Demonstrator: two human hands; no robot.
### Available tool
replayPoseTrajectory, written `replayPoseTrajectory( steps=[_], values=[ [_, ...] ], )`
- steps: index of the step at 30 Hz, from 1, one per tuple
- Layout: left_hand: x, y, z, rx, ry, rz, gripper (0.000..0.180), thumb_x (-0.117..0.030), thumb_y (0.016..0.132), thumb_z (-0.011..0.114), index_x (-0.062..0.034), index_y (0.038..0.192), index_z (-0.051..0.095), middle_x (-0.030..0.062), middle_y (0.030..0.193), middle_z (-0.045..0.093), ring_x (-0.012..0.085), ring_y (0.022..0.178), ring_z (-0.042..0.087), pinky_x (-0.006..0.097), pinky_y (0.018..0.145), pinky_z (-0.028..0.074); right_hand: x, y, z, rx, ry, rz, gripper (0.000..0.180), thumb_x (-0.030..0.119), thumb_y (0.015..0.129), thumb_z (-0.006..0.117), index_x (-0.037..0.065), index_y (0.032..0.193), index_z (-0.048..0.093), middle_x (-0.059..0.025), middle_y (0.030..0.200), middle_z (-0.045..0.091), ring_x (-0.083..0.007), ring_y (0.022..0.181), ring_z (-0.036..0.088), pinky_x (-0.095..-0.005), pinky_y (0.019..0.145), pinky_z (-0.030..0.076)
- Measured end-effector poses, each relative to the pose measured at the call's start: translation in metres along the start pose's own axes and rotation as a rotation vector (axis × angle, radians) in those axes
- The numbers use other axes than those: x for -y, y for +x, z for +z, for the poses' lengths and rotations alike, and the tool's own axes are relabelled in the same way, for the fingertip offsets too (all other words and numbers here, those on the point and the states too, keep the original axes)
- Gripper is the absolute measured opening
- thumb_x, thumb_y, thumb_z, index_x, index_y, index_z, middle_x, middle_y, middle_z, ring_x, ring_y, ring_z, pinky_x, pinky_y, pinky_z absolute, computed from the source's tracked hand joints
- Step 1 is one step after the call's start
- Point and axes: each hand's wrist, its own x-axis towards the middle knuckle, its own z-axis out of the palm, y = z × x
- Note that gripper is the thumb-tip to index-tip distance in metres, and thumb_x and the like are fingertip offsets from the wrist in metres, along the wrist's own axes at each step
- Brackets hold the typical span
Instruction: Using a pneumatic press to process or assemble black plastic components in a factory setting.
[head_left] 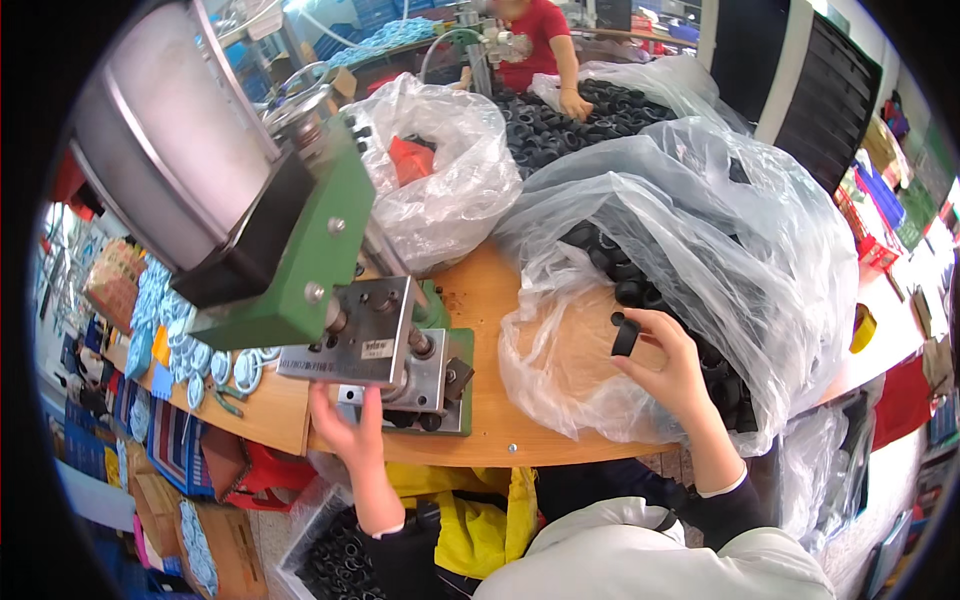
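Note:
My right hand (668,362) pinches a black plastic ring (626,339) between thumb and fingers, over the mouth of a clear plastic bag (690,210). A small round black end shows at the ring's top; I cannot tell if it is a separate piece. Inside the bag lie several more black rings (632,288). My left hand (350,432) is at the front of a green press (325,240), its fingers apart and pointing up at the steel die block (360,330). Its fingertips are partly hidden by the block's lower edge, and nothing shows in the hand.
Behind the press stands another clear bag (440,190) with a red piece inside. Across the wooden table (485,400), a person in red (535,45) reaches into a heap of black rings (540,125). Light blue corded items (195,350) lie at left. A bin of black parts (335,560) sits below.

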Motion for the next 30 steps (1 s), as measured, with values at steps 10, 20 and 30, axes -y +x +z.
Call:
replayPoseTrajectory(
  steps=[10,20,30],
  values=[
    [0.007,0.001,0.029,-0.006,0.071,-0.182,0.040,-0.014,0.063,0.079,-0.0005,0.095,0.059,0.0108,0.089,0.063,0.0249,0.078,0.059,0.036,0.070,0.046,0.059,0.002,0.080,0.315,0.908,-0.084,0.053,-0.007,0.069,0.070,0.001,0.116,0.047,-0.0081,0.116,0.043,-0.0209,0.116,0.050,-0.0313,0.094,0.044],
    [0.038,-0.130,-0.109,-0.561,0.340,-0.559,0.038,-0.009,0.077,0.072,0.0023,0.110,0.056,0.0129,0.104,0.062,0.0216,0.093,0.057,0.032,0.085,0.045,0.098,0.019,0.168,0.356,0.576,-0.184,0.055,0.001,0.073,0.072,-0.001,0.121,0.045,-0.0115,0.115,0.054,-0.0179,0.106,0.055,-0.0303,0.092,0.044],
    [0.081,-0.182,-0.217,-0.367,1.013,-0.501,0.061,-0.024,0.073,0.075,0.0053,0.120,0.049,0.0242,0.131,0.042,0.0379,0.123,0.039,0.044,0.105,0.030,0.121,0.043,0.206,0.151,0.420,-0.219,0.032,0.015,0.070,0.074,0.001,0.096,0.060,-0.0165,0.088,0.061,-0.0360,0.078,0.059,-0.0407,0.067,0.048]
  ],
)
